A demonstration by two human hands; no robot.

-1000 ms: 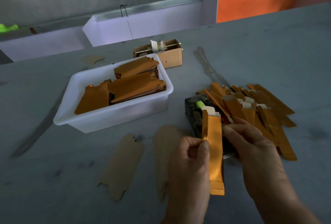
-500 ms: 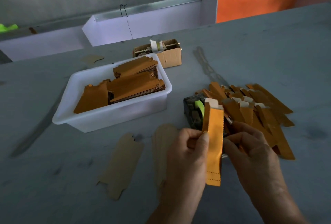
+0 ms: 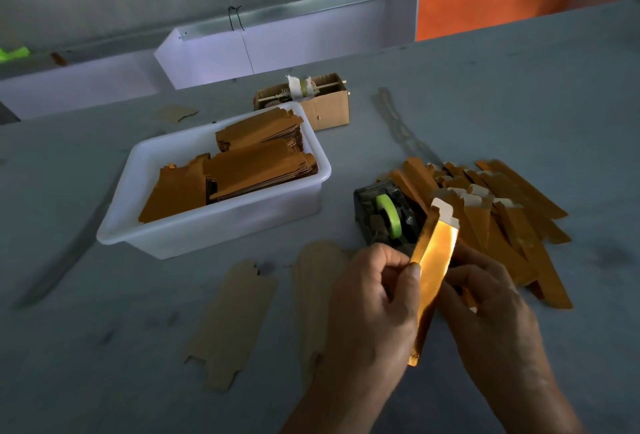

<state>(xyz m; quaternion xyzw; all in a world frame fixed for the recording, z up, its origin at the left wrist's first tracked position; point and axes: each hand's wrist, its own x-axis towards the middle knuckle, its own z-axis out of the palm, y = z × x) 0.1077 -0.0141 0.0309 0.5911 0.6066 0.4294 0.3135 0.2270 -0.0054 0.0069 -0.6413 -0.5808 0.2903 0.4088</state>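
Long glossy orange card sleeve (image 3: 434, 260) (white tab uppermost): pinched by left grip (image 3: 370, 305) and right grip (image 3: 491, 309), above grey worktop (image 3: 519, 104).

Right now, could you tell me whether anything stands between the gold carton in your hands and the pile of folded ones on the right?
Nothing visible does. The left hand and right hand hold the gold carton just in front of the pile; the tape dispenser sits left of that path.
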